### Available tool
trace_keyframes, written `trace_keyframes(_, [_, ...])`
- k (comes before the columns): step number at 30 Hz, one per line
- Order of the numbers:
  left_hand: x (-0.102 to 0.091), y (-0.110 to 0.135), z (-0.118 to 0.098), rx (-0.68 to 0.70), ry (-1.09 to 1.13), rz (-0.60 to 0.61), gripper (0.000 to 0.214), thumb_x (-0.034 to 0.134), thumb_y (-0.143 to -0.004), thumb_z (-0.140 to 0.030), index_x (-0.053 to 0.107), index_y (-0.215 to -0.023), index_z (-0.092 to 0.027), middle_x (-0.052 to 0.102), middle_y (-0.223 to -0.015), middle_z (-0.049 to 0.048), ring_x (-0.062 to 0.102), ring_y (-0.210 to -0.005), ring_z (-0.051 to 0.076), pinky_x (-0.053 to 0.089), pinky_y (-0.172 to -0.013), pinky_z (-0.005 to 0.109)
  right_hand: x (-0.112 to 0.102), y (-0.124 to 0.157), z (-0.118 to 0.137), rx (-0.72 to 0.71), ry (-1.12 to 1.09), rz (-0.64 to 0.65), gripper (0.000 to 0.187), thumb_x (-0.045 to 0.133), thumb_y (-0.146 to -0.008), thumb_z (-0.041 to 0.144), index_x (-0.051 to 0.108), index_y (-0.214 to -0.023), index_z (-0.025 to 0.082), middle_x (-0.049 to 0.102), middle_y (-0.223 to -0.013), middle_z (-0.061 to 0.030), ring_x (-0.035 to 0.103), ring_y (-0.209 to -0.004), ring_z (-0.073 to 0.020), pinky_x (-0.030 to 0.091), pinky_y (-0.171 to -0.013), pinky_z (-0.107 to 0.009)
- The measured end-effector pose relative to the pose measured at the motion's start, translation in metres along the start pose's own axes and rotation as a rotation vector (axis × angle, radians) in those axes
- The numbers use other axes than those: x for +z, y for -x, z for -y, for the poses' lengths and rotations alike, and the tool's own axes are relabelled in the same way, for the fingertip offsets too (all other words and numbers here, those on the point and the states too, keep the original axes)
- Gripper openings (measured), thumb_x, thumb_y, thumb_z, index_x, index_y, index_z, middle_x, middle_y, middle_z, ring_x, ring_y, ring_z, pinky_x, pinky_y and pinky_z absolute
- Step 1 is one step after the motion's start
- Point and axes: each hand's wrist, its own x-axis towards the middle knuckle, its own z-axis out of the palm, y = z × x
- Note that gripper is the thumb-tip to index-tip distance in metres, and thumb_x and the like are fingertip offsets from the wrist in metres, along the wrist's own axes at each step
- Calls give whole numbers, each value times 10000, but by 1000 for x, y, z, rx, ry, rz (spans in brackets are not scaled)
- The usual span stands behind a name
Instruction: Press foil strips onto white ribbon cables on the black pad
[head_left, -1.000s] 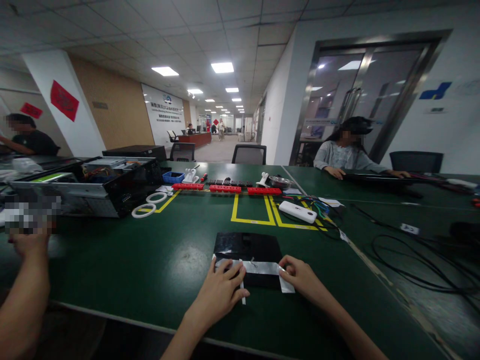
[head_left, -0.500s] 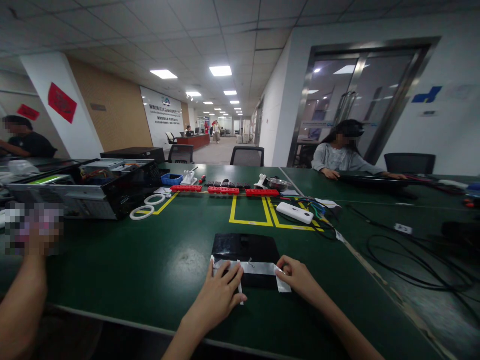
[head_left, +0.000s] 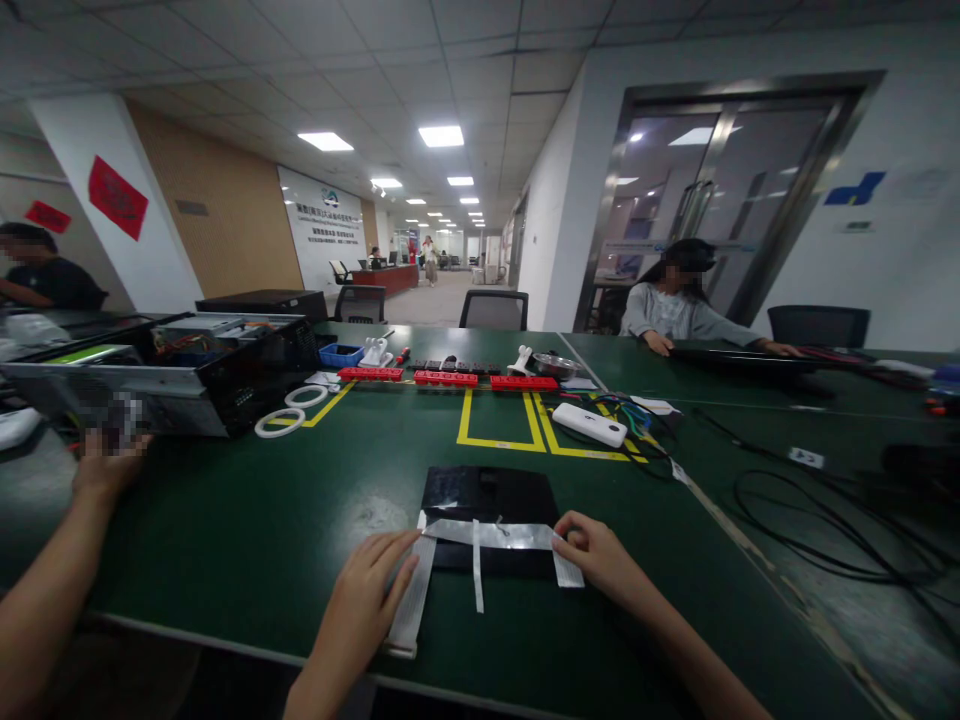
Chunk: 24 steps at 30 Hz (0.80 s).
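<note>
A flat black panel (head_left: pixel 487 492) lies on the green table (head_left: pixel 247 540) in front of me. A silvery ribbon strip (head_left: pixel 502 536) crosses its near edge, with a thin white strip (head_left: pixel 477 575) hanging toward me. My left hand (head_left: pixel 369 590) lies flat, fingers stretched out, on a grey ribbed strip (head_left: pixel 411 605) at the panel's left corner. My right hand (head_left: pixel 596 553) has its fingers curled, pinching the right end of the silvery strip.
Another person's arm and hand (head_left: pixel 105 470) reach in at the left beside an open computer case (head_left: pixel 165 375). White rings (head_left: pixel 271 422), red bars (head_left: pixel 446 378), a white device (head_left: pixel 589 424) and cables (head_left: pixel 795 520) lie on the table. A seated person (head_left: pixel 679 310) works at the far right.
My left hand slid left and toward me, off the middle of the silvery strip and onto the grey ribbed strip. The other person's hand at the left moved further in.
</note>
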Motion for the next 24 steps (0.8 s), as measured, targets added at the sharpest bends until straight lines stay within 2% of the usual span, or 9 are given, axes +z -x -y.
trace_keyframes(3, [1, 19, 13, -59, 20, -45, 277, 432, -912, -315, 618, -1108, -253, 691, -1014, 36, 644, -940, 192, 529, -825, 331, 0, 1, -1, 37, -84, 45, 269, 498, -790, 417, 509, -870, 161, 431, -561, 60, 393, -458, -83, 273, -417, -201])
trace_keyframes(6, [5, 30, 18, -95, 42, -41, 265, 426, -916, -302, 629, -1075, -241, 691, -980, 38, 652, -906, 183, 537, -800, 313, 0, 4, 3, 80, -173, 89, 354, 480, -772, 508, 483, -898, 177, 462, -596, 58, 407, -427, -77, 296, -380, -194])
trace_keyframes(10, [7, 32, 16, -116, 46, -10, 244, 440, -910, -274, 632, -1057, -241, 686, -965, 37, 644, -900, 183, 532, -802, 320, -3, 13, 16, 102, -279, 97, 405, 509, -742, 555, 477, -896, 182, 488, -618, 52, 407, -424, -65, 308, -373, -182])
trace_keyframes(14, [5, 30, 13, -128, 35, -2, 244, 436, -910, -273, 634, -1049, -243, 684, -953, 43, 643, -889, 194, 529, -792, 338, -12, 21, 25, 121, -423, 45, 421, 550, -733, 568, 483, -914, 194, 524, -660, 37, 440, -463, -70, 288, -372, -166])
trace_keyframes(18, [4, 30, 13, -147, 35, 18, 236, 436, -911, -270, 636, -1032, -240, 682, -949, 38, 641, -889, 194, 526, -788, 339, -35, 33, 20, 167, -587, -80, 439, 643, -680, 547, 500, -925, 212, 506, -612, 49, 425, -449, -72, 283, -360, -162])
trace_keyframes(22, [4, 29, 14, -139, 32, 10, 235, 432, -913, -265, 636, -1027, -236, 684, -941, 34, 642, -884, 193, 523, -788, 340, -73, 57, -1, 276, -709, -364, 461, 763, -547, 460, 541, -890, 246, 506, -614, 29, 466, -478, -97, 369, -382, -188])
trace_keyframes(24, [5, 29, 13, -138, 29, 6, 238, 431, -914, -271, 637, -1026, -236, 687, -934, 34, 644, -877, 194, 524, -783, 342, -93, 73, -17, 271, -688, -491, 432, 770, -516, 452, 552, -835, 260, 497, -592, 12, 468, -463, -104, 378, -375, -203])
